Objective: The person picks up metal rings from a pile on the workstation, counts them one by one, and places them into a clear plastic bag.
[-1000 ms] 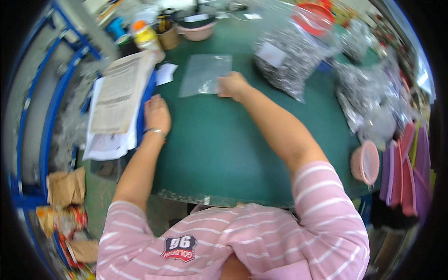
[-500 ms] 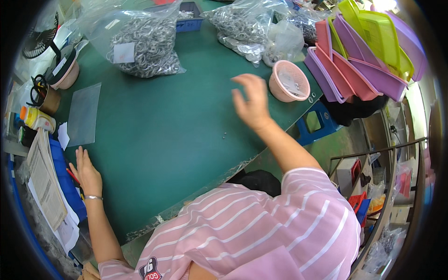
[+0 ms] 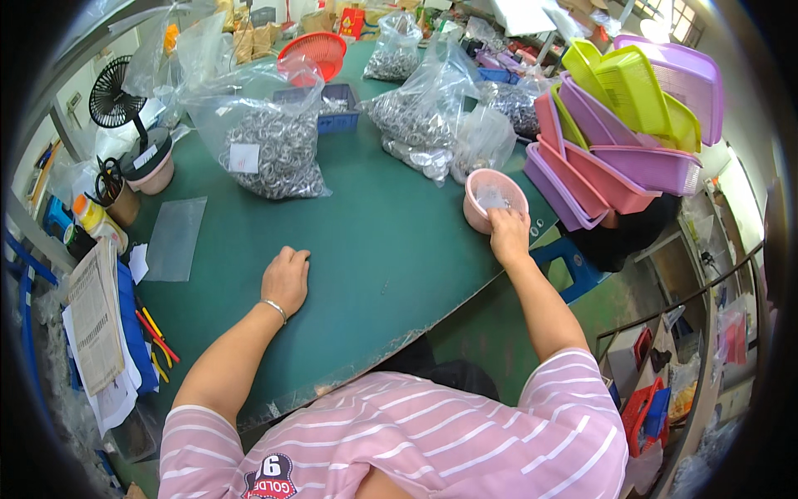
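Observation:
At the right side of the green table stands a small pink plastic basket [image 3: 475, 209] with a clear bag and small pieces inside. My right hand [image 3: 509, 237] grips its near rim, the fingers reaching over the edge and partly hidden. My left hand [image 3: 286, 281] rests on the tabletop near the middle, its fingers curled in a loose fist, with nothing visible in them. A flat clear plastic bag [image 3: 175, 239] lies to the left of that hand. Beyond it sits a big clear bag of metal rings [image 3: 274, 154] with a white label.
Stacked purple, pink and green baskets [image 3: 615, 150] rise at the right edge, above a blue stool [image 3: 573, 270]. More filled bags [image 3: 411, 116] and a blue-grey bin [image 3: 337, 121] stand farther back. Pens and pliers [image 3: 158, 345], papers [image 3: 96, 324] and a fan [image 3: 116, 91] line the left.
My right hand has moved onto the pink basket's rim. My left hand has come from the pens at the left edge toward the middle and curled up. The view has tilted upward.

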Demonstrator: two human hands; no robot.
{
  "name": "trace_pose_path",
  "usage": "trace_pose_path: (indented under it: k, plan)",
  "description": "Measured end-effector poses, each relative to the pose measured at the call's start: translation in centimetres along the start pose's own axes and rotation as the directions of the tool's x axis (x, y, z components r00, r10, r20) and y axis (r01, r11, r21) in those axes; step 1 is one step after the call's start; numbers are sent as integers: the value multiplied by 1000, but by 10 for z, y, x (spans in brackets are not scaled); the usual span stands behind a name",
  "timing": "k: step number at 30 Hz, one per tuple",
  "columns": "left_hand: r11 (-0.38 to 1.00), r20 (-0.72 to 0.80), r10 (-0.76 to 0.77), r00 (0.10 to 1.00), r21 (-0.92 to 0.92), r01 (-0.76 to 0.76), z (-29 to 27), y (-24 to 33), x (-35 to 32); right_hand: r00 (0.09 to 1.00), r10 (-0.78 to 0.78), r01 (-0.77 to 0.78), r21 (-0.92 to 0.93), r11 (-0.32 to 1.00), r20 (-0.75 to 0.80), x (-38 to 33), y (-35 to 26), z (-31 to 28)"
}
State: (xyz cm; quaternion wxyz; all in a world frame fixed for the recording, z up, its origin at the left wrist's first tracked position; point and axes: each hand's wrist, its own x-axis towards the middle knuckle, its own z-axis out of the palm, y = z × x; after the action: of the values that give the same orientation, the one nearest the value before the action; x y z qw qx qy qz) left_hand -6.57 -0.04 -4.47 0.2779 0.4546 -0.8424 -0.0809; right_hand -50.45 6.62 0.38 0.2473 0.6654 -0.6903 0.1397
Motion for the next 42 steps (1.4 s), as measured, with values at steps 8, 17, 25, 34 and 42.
trace_pose_path:
  k: [8, 17, 25, 34, 42]
  plan:
    - [999, -28, -32, 999, -9, 32, 2, 2, -2, 991, -132, 126, 167, 978, 24, 67, -29, -70]
    - [998, 18, -65, 998, -19, 65, -6, 4, 1, 809, -584, 572, -137, 809, -65, 247, -56, -34]
    - [997, 2, -79, 997, -8, 79, -8, 11, 7, 335, -370, 252, 296, 921, 866, 388, 33, 40]
    - [993, 78, -121, 990, -4, 121, -14, 16, 15, 852, 133, -461, 605, 649, 507, 552, 51, 144]
    - [990, 160, -139, 977, -8, 142, -11, 2, 11, 951, 174, -299, 616, 729, 256, 644, 87, 304]
